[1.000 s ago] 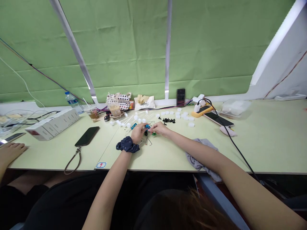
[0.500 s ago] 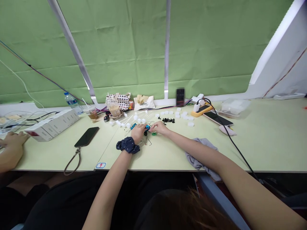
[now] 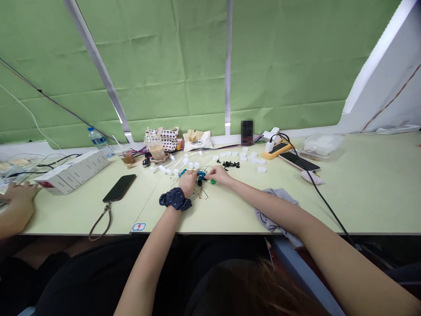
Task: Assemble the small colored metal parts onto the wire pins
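My left hand (image 3: 188, 182) rests over the middle of the table with its fingers curled against a cluster of small shiny blue pieces (image 3: 201, 175). Close on its right, my right hand (image 3: 218, 174) has thumb and fingertips pinched together at the cluster's edge; what they pinch is too small to make out. Just below those fingertips lies a small green piece (image 3: 213, 181). Thin wire-like rods (image 3: 204, 193) stick out under and around the cluster. Past my right hand lies a heap of small black pieces (image 3: 232, 164). White round caps (image 3: 262, 170) are scattered behind.
On the left are a phone (image 3: 119, 188) with a strap, white boxes (image 3: 73, 173) and another person's hand (image 3: 20, 192). Drink cups (image 3: 157, 152) stand at the back. Right lie a yellow multimeter (image 3: 276, 150), a second phone (image 3: 299, 161), a black cable and a grey cloth (image 3: 279, 197).
My right hand has shifted very slightly, and the green piece beneath its fingertips shows a little further right and higher. My left hand stays at the blue cluster.
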The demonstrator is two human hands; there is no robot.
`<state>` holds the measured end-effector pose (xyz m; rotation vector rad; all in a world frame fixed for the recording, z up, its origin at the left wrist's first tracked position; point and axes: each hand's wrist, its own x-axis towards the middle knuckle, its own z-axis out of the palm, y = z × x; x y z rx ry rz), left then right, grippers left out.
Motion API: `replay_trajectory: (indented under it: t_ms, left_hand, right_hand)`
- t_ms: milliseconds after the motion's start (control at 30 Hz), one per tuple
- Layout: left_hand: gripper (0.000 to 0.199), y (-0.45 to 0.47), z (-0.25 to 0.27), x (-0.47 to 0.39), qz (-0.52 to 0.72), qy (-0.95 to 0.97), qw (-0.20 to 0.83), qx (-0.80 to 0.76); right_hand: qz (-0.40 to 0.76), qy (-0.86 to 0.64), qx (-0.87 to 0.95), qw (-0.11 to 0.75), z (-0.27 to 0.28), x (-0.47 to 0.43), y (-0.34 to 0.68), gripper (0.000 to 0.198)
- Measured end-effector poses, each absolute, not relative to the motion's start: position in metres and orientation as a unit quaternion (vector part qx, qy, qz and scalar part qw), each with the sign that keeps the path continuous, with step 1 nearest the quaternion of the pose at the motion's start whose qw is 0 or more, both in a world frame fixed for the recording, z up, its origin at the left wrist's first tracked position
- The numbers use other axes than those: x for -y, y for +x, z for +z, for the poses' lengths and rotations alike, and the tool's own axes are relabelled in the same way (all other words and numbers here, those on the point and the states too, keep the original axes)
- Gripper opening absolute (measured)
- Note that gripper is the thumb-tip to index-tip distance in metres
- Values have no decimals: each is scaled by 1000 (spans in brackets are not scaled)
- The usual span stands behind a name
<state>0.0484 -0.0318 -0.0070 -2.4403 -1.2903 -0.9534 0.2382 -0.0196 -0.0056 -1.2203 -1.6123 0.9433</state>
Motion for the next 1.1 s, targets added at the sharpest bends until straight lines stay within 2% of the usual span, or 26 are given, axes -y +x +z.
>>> replay_trajectory:
  t_ms: [200, 367, 500, 667, 933, 1100]
  left_hand:
    - [32, 42, -14, 23, -351, -819, 84, 447]
    - [21, 32, -12, 14, -414, -781, 61, 463]
    - [19, 22, -13, 8, -445, -766, 66, 459]
    - [21, 17, -18, 4, -413, -775, 36, 477]
    - [22, 20, -7, 15, -320, -750, 15, 579]
    - [27, 21, 2, 27, -350, -732, -28, 585]
  right_hand:
    - [349, -461, 707, 408, -3, 22, 242, 26]
    - [297, -490, 724, 385, 4, 29, 241, 15]
    - [261, -502, 739, 367, 7, 32, 239, 19]
    - [251, -524, 723, 374, 10, 35, 239, 23]
    - [277, -526, 728, 341, 11, 32, 239, 17]
    - [256, -542, 732, 325, 12, 33, 237, 25]
